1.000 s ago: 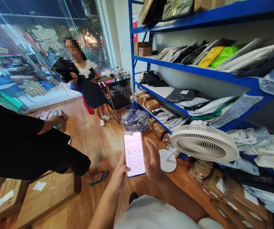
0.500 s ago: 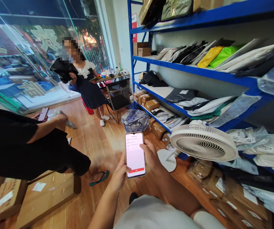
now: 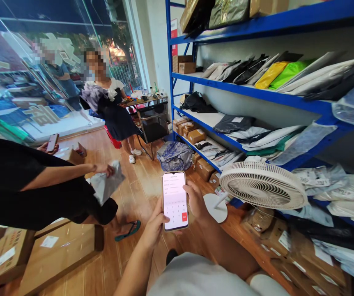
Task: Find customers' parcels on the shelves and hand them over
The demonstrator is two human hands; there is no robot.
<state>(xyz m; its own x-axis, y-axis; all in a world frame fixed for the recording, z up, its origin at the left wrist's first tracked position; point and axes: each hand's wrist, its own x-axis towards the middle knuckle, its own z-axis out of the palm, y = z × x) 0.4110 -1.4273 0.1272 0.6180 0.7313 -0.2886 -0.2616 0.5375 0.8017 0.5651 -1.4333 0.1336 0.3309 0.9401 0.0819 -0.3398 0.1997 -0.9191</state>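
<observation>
Phone (image 3: 175, 197) over wooden floor (image 3: 140, 181), blue shelves (image 3: 257, 91)

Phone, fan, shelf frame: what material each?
Phone: likely glossy glass front, given the smooth, lit face.
Fan: probably white satin plastic; its thin, even ribs look moulded.
Shelf frame: likely painted metal, from the even, slightly glossy blue coat.

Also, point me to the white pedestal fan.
In the head view, the white pedestal fan stands right of centre, right of the person's right hand and in front of the blue metal shelving.
</observation>
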